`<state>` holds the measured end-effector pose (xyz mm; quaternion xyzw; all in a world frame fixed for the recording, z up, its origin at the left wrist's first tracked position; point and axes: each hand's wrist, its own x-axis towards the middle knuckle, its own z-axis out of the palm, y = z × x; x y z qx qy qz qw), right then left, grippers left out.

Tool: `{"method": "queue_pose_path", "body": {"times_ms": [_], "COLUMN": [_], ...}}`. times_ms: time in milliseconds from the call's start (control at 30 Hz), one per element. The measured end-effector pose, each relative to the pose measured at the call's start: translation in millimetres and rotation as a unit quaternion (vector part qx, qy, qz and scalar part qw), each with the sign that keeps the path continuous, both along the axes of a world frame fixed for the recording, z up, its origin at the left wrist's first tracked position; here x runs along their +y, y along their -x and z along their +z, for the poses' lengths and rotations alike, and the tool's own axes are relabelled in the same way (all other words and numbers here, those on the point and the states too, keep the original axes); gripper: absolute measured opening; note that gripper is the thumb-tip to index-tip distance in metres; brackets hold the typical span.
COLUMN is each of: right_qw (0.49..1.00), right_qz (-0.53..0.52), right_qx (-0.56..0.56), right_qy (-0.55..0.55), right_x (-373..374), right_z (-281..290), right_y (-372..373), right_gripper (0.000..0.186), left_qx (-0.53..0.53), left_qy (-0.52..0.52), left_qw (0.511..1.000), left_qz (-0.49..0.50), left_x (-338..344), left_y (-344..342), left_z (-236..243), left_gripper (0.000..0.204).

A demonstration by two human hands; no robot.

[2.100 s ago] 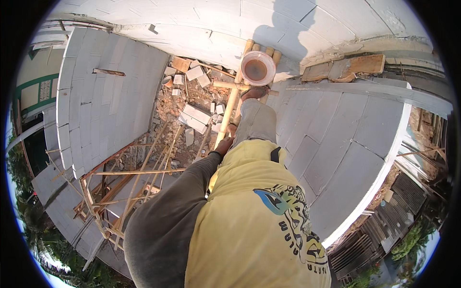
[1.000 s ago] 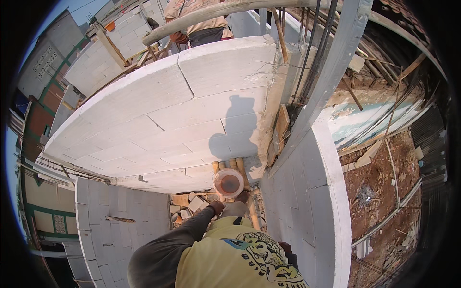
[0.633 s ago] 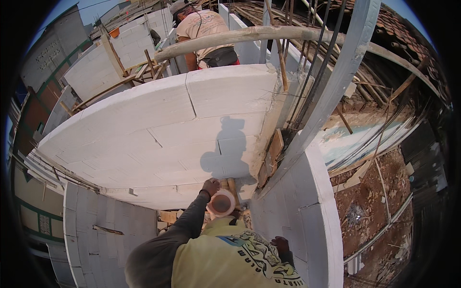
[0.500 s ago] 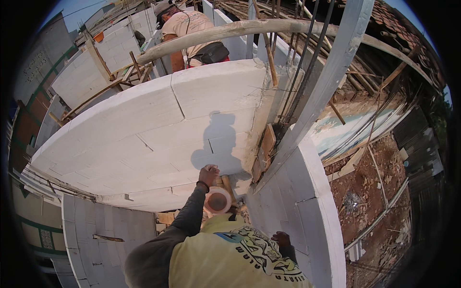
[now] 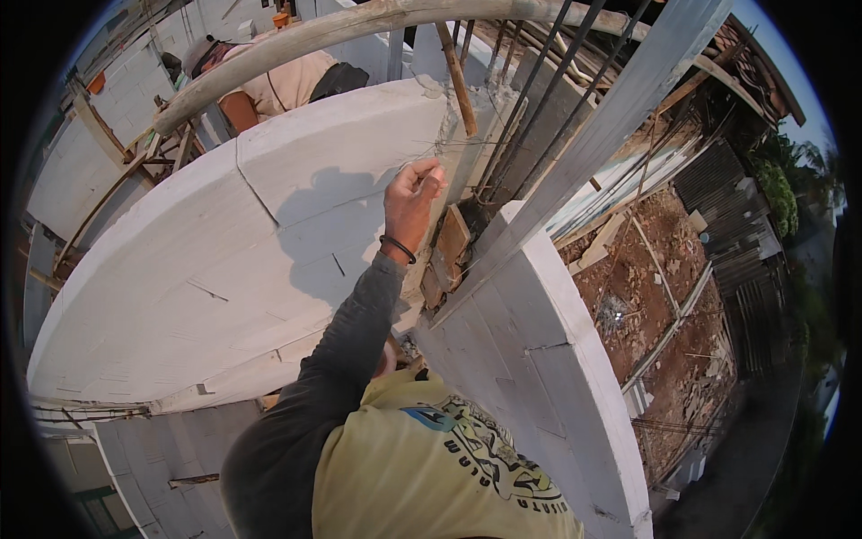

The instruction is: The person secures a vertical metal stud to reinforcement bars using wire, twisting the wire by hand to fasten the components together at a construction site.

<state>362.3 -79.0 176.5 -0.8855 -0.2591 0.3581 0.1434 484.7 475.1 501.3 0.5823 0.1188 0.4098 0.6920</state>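
My left hand (image 5: 414,202) is raised in front of the white block wall (image 5: 153,296), near its concrete corner (image 5: 467,162) and thin wires. Its fingers are curled in toward the thumb; whether they grip anything is too small to make out. A dark band circles that wrist. Below my arm, a sliver of the pale bucket (image 5: 387,357) shows behind the yellow shirt of my own body. My right hand is hidden. Wooden boards (image 5: 453,242) are wedged in the corner beside vertical steel bars (image 5: 541,108).
A bamboo pole (image 5: 314,40) crosses above the wall, with a co-worker's back (image 5: 278,90) behind it. A pale upright post (image 5: 611,153) slants past the steel bars. The right block wall (image 5: 557,359) borders a drop to rubble-strewn earth (image 5: 620,278) and corrugated sheets (image 5: 736,296).
My left hand has left the bucket and risen up the wall toward the upper corner. My right hand has passed out of sight. The view has tilted and turned, bringing the co-worker into view.
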Motion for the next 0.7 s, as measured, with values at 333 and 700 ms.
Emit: {"method": "queue_pose_path", "body": {"times_ms": [333, 700], "right_qw": [0.980, 0.971], "right_qz": [-0.177, -0.219], "right_qx": [0.089, 0.098], "right_qy": [0.012, 0.009], "right_x": [-17, 3], "right_z": [11, 7], "right_y": [39, 39], "right_gripper": [0.022, 0.020], "left_qx": [-0.085, -0.114], "left_qy": [0.094, 0.048], "left_qw": [0.992, 0.992], "left_qz": [-0.017, 0.014], "left_x": [-13, -31], "left_y": [-35, -37], "left_z": [18, 3], "left_gripper": [0.044, 0.051]}}
